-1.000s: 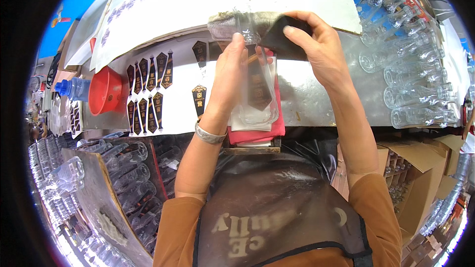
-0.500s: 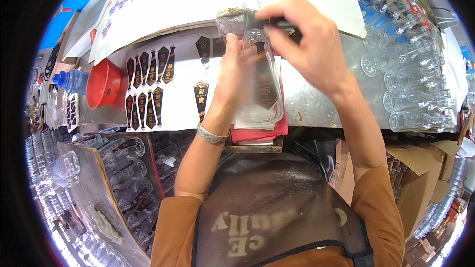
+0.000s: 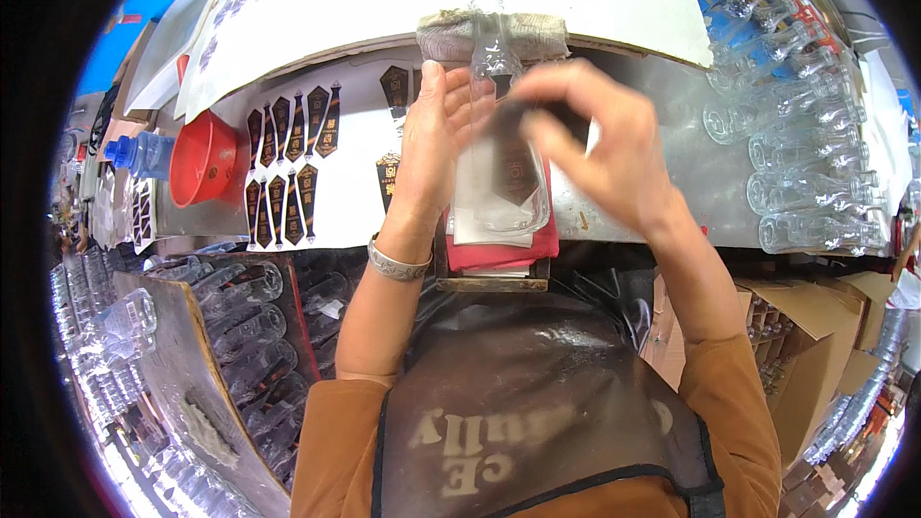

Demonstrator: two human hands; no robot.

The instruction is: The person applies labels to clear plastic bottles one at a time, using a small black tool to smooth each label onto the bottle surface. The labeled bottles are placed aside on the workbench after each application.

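Note:
A clear glass bottle (image 3: 528,216) lies with its base toward me and its neck on a rolled grey cloth (image 3: 542,35). A dark, tie-shaped label (image 3: 518,177) shows on its upper face. My right hand (image 3: 609,139) is closed on a black, flat scraper-like tool (image 3: 552,115), blurred by motion, over the bottle's upper body. My left hand (image 3: 436,129) is beside the bottle's left side, thumb raised and fingers apart; whether the fingertips touch the glass I cannot tell. Under the bottle lie white paper and a red cloth (image 3: 504,259).
Several dark labels (image 3: 297,201) lie in rows on a white sheet at left. Beyond them stand a red bowl (image 3: 203,161) and a blue-capped bottle (image 3: 144,155). Clear bottles (image 3: 806,194) lie along the right. Crated bottles (image 3: 245,326) and a cardboard box (image 3: 806,326) are below the table.
My right hand has moved toward me with the black tool, from the bottle's neck to its upper body. My left hand has shifted slightly left, its fingers spreading from the bottle.

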